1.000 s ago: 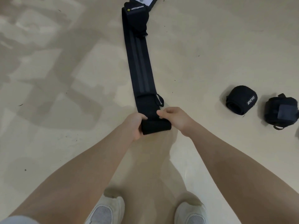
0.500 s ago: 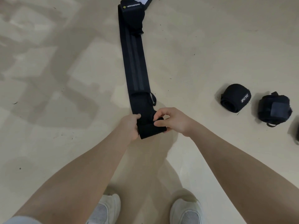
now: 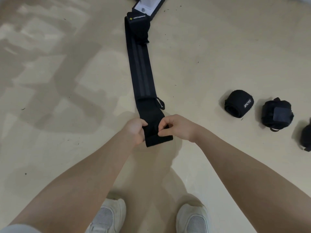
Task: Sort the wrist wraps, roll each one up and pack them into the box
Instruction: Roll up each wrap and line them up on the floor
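The long black wrist wrap [image 3: 140,71] lies flat on the beige floor [image 3: 50,98], stretched straight away from you, and you hold its near end, which is folded over into a short flap. Your left hand [image 3: 134,131] grips the left edge of this end, with the fingers curled round the fabric. Your right hand [image 3: 176,126] pinches the top of the folded part between thumb and fingertips, close beside the left hand. A small loop [image 3: 160,103] sticks out from the right edge of the wrap, just beyond your hands. At the far end of the wrap, a rolled wrap with a yellow logo [image 3: 138,25] lies on top of it, and the box [image 3: 147,5] with its white inside is just behind that. To the right of the long wrap, well apart from it, two rolled wraps lie side by side: one with white lettering [image 3: 239,104] and one with a grey patch [image 3: 277,116]. Your white shoes [image 3: 107,217] are below your hands.
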Motion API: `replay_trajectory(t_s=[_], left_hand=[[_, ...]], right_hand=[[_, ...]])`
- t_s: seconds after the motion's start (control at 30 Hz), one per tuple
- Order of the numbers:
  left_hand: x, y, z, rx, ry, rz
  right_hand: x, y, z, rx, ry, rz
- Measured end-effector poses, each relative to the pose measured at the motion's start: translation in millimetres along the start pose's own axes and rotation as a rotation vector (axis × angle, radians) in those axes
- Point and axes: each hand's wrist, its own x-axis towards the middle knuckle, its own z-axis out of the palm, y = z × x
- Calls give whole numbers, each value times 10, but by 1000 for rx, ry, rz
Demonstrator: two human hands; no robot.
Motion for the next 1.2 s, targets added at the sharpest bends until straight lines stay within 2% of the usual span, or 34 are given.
replay_trajectory(t_s=[0.1,0.27,0.33,0.4,0.53,0.6,0.7,0.8,0.9,0.93,1.03,1.13,1.2], left_hand=[[-59,-7,27,-27,-47,6],[-184,-59,1,54,-275,-18],[-149,-78,-24,65,-262,54],[-139,-73,-47,39,-261,96],[-125,-38,-45,47,-197,83],[-125,-31,-10,17,-179,58],[-158,-19,38,-32,-149,40],[-104,-81,55,102,-124,98],[-62,-130,57,75,-45,119],[-59,-121,55,39,-26,109],[-61,-66,44,-35,39,77],[-84,-39,61,-26,88,76],[-95,-42,63,-32,70,26]], right_hand=[[45,60,41,71,172,-16],[90,47,87,47,283,25],[67,-12,80,59,289,13],[6,-80,31,41,224,-30],[-102,-93,-96,-74,85,-76],[-79,-73,-88,16,133,-14],[45,-32,-24,13,243,169],[130,20,57,47,346,273],[160,45,116,-157,446,155],[152,45,123,-236,430,63],[111,54,115,-328,239,-147],[111,32,76,-403,218,-182],[128,34,48,-304,186,-107]])
